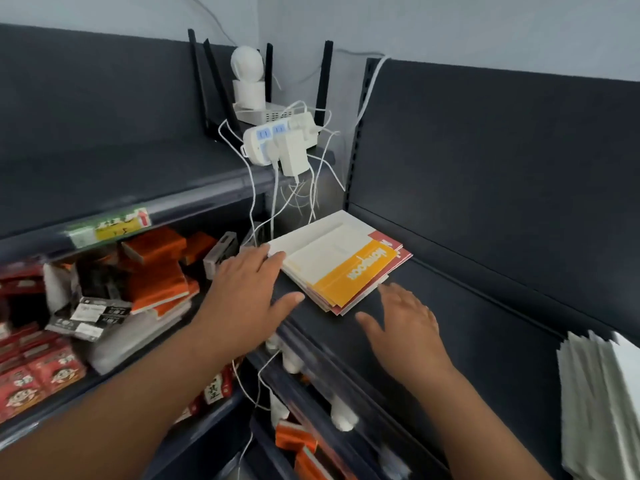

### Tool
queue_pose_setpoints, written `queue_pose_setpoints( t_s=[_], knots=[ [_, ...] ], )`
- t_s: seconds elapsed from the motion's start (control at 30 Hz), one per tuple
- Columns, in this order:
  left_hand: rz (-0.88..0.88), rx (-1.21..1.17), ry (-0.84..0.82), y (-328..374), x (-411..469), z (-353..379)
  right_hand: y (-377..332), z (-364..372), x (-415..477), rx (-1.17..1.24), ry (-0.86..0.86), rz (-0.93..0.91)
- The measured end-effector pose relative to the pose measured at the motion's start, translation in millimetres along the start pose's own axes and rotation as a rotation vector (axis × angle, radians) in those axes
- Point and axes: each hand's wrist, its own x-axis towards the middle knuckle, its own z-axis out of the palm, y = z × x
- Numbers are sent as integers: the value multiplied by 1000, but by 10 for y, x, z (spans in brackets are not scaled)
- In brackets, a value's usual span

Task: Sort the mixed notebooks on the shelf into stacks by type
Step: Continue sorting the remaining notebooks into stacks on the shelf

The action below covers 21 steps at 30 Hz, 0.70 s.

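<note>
A loose stack of notebooks (337, 258) lies on the dark shelf (485, 323) near the corner. The top one is cream with an orange band; red-and-white covers stick out beneath it. My left hand (247, 289) reaches in with straight fingers, its fingertips touching the stack's left edge. My right hand (405, 320) hovers open over the shelf just in front of the stack's near right corner, and I cannot tell whether its fingertips touch the stack. Neither hand holds anything.
A white power strip (277, 143) with plugs and hanging cables, a router and a small white camera (246, 77) sit on the upper shelf in the corner. Orange and red packets (156, 271) crowd the left shelves. White papers (599, 403) stand at the right edge.
</note>
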Motion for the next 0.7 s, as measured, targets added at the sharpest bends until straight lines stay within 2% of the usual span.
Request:
queue_pose_setpoints(
  t_s=[0.4, 0.63, 0.7],
  knots=[
    [147, 6, -196, -280, 1370, 337, -141, 115, 570, 71, 53, 289],
    [176, 49, -371, -452, 1776, 625, -297, 272, 781, 167, 47, 430],
    [221, 58, -365, -438, 1784, 647, -340, 295, 802, 184, 45, 469]
  ],
)
